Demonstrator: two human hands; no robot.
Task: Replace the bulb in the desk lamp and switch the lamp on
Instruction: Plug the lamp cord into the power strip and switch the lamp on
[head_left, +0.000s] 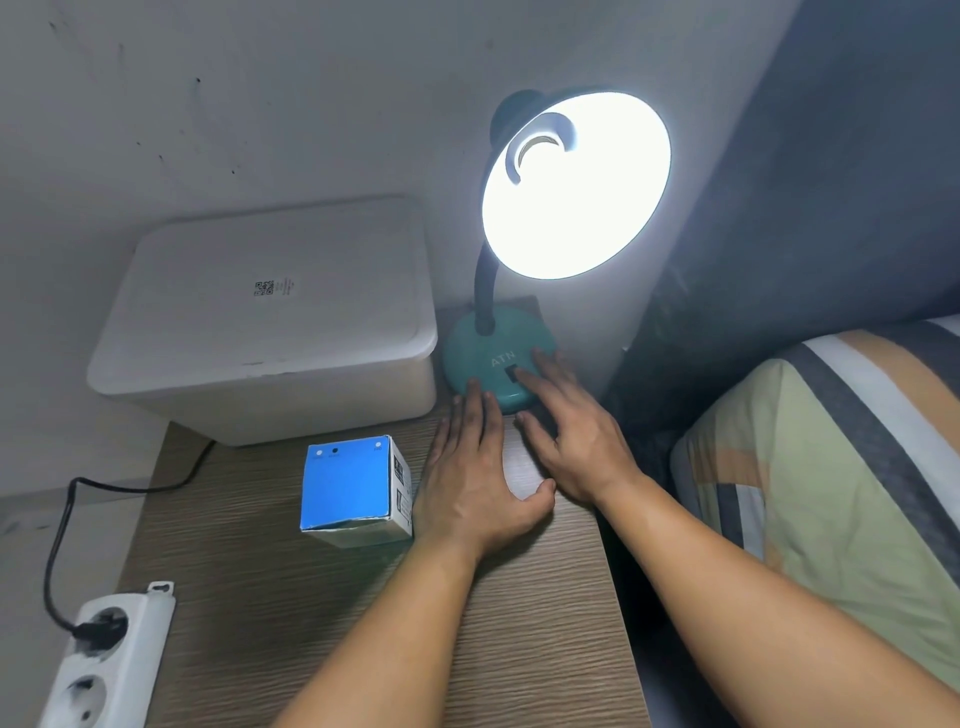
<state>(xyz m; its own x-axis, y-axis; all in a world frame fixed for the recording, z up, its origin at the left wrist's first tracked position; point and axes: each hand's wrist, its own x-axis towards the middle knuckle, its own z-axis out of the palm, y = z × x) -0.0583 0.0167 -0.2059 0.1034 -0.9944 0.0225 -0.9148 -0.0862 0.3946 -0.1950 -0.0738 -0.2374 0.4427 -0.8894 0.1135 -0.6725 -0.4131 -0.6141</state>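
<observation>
Lamp base lit; right hand open on its switch, left hand open alongside, both empty; a further press risks switching off.

Wooden table under lamp, box, bin.

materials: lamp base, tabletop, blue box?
Lamp base: likely glossy teal plastic, judging by its smooth moulded sheen. Tabletop: wood-grain laminate or veneer, matte, with even printed-looking streaks. Blue box: printed cardboard, with creased edges.
</observation>
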